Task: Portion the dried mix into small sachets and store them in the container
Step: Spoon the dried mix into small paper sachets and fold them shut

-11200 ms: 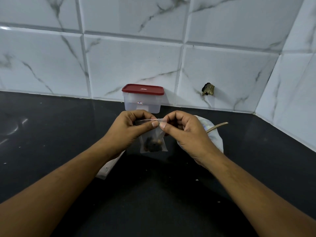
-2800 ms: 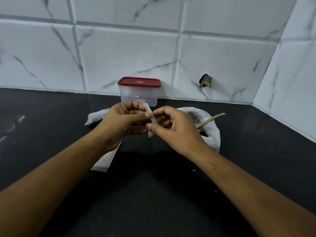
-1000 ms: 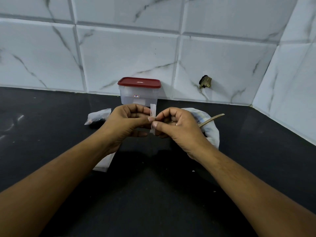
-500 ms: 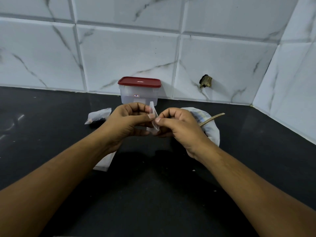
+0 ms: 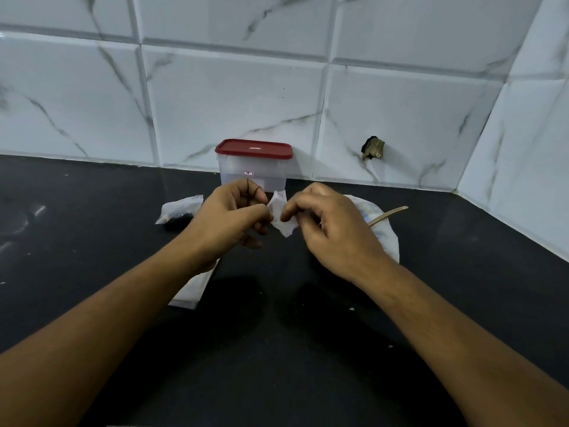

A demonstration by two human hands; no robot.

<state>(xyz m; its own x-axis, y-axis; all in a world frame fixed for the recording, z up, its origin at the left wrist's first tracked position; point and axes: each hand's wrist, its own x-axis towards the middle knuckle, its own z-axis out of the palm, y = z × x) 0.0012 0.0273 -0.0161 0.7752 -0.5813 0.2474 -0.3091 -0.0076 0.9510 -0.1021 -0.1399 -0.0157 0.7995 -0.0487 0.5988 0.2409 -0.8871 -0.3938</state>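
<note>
Left hand (image 5: 234, 217) and right hand (image 5: 326, 229) both pinch a clear sachet (image 5: 281, 215) by its edges, held above the tabletop (image 5: 277, 365) just in front of the red-lidded container (image 5: 254, 167); a filled sachet (image 5: 181, 208) lies at left.

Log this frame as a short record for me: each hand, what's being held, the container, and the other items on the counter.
left hand: pinches the small sachet at its left edge
right hand: pinches the same sachet's right side
small sachet: held above the counter, looks empty
container: red lid on, behind the hands
filled sachet: lies on the counter, left of the hands
mix bag: behind the right hand, wooden spoon sticking out
</note>
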